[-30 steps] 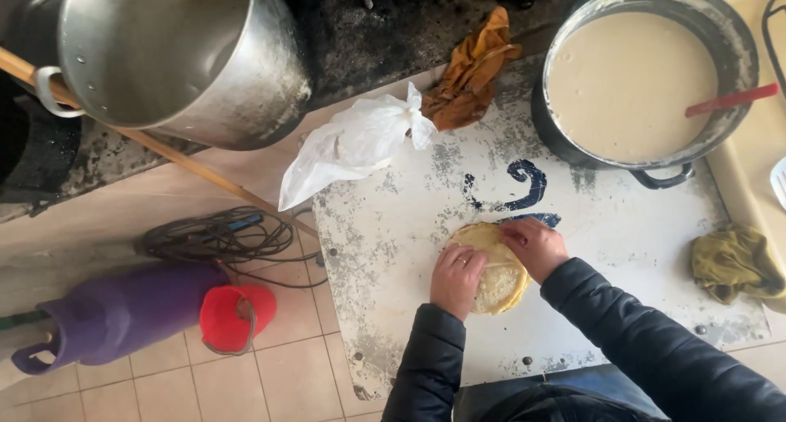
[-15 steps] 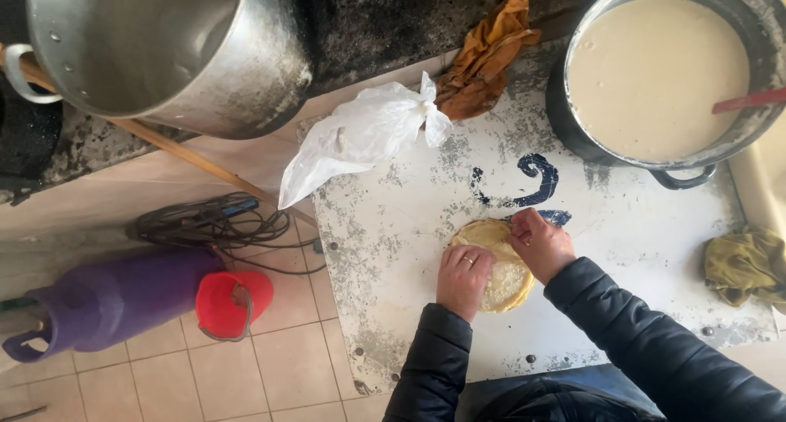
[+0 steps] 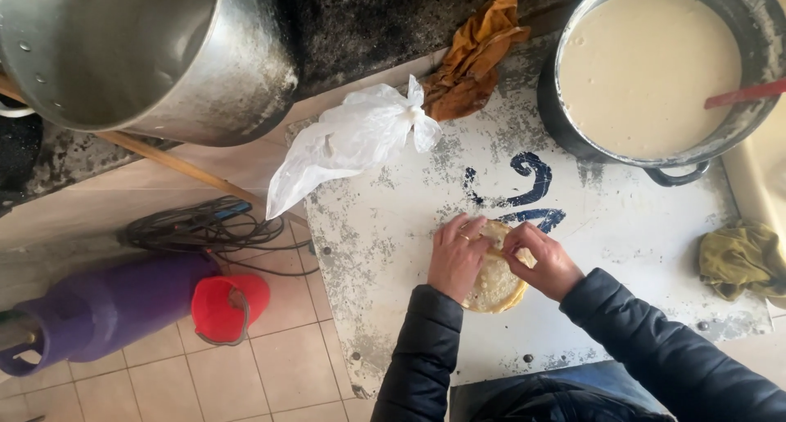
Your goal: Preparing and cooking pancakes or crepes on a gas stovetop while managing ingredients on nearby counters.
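A round, pale golden flatbread (image 3: 494,281) lies on a worn white tabletop (image 3: 393,250) with a blue painted mark. My left hand (image 3: 455,257) rests flat on its left side, fingers spread and pressing down. My right hand (image 3: 542,260) pinches the bread's upper right edge between its fingertips. Both arms are in dark jacket sleeves. Much of the bread is hidden under my hands.
A big pot of cream batter (image 3: 647,66) with a red utensil stands at the back right. An orange cloth (image 3: 473,58), a white plastic bag (image 3: 348,144), a green rag (image 3: 741,258), an empty steel pot (image 3: 139,54), a purple gas cylinder (image 3: 106,307) and a cable coil (image 3: 205,225) surround the table.
Both hands slid upward along the flatbread toward its far edge. My right hand now pinches the upper edge instead of lying beside it. The view shifted slightly.
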